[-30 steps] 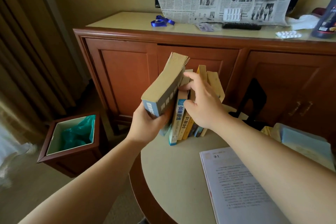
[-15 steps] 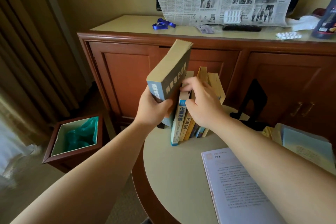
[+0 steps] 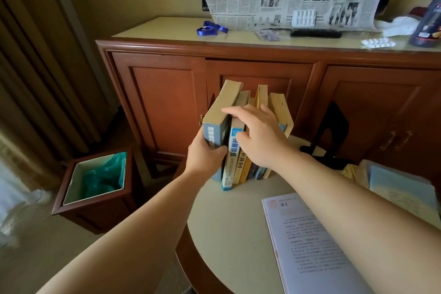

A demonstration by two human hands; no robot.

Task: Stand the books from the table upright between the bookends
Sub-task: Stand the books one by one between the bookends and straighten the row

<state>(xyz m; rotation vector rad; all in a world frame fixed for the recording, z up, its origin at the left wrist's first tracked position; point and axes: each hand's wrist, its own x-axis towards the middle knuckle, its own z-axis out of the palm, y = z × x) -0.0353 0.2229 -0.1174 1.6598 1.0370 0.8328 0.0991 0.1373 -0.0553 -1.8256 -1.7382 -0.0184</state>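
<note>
Several books stand upright in a row [image 3: 241, 167] at the back of the round table [image 3: 233, 229]. My left hand [image 3: 205, 153] grips the lower spine of a thick dark-blue book [image 3: 219, 122] at the row's left end. My right hand [image 3: 257, 136] rests on top of the row, fingers spread over the white-and-blue book [image 3: 232, 160] and its neighbours. A black bookend [image 3: 331, 131] stands to the right, apart from the row. The left bookend is hidden behind the books.
A white booklet [image 3: 307, 246] lies flat at the table's front right, and a pale blue book [image 3: 403, 191] lies at the right edge. A wooden cabinet [image 3: 167, 102] stands close behind. A bin with a green liner [image 3: 95, 186] sits on the floor to the left.
My left hand has lowered the thick dark-blue book from mid-air down against the left end of the row. My right hand stayed on the row's top, its fingers now spread wider.
</note>
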